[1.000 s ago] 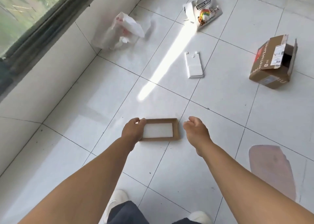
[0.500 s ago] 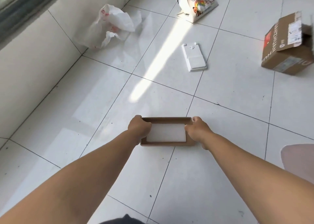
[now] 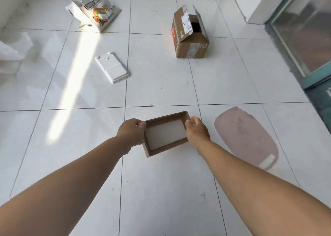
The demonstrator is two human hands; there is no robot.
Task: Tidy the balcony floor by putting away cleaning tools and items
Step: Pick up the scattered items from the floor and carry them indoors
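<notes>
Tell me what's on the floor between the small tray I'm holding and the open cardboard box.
Nothing: the head view shows only bare white tile between the small tray and the open cardboard box.

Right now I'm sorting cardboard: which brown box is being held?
The shallow tray box, gripped at both ends by left hand and right hand; the taller box sits apart.

Both bare forearms reach from the near corners toward the middle, converging as they go. The left hand (image 3: pixel 131 134) is curled, knuckles up, thumb tip pointing right, its grip closed on the left end of a box (image 3: pixel 165 133). The right hand (image 3: pixel 197 132) mirrors it, fingers wrapped over the right end, thumb on the inner edge. Wrists are straight, the right one slightly farther than the left, elbows out of view
</notes>
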